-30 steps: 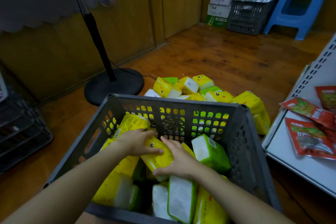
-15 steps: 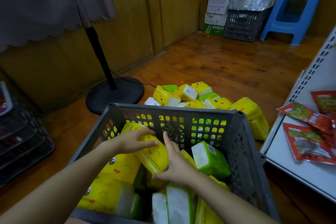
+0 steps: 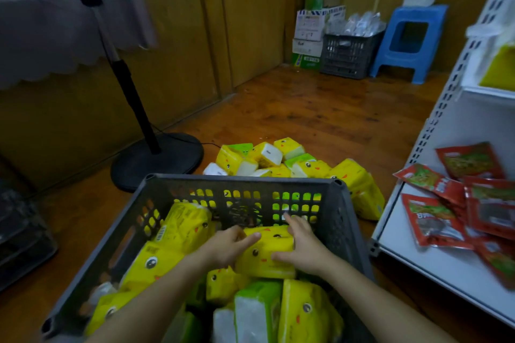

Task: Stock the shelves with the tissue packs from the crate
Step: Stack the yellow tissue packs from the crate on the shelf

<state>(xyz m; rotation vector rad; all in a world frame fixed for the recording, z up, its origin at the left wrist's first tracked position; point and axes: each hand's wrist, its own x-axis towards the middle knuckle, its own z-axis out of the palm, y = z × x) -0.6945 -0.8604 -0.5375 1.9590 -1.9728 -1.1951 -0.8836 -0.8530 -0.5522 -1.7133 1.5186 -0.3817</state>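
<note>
wooden floor (image 3: pixel 306 120) bears grey crate (image 3: pixel 242 181) where left hand (image 3: pixel 228 249) and right hand (image 3: pixel 305 250) clasp yellow tissue pack (image 3: pixel 264 259) between curled fingers (image 3: pixel 295 227)

crate (image 3: pixel 338 220) open above, walls hem sides — shelf (image 3: pixel 434 264) right

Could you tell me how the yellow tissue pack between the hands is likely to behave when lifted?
The yellow tissue pack looks soft and probably light; gripped by the left hand and right hand, it may squash a little. Its glossy wrap could be slippery. Being blocky, it should not roll.
</note>
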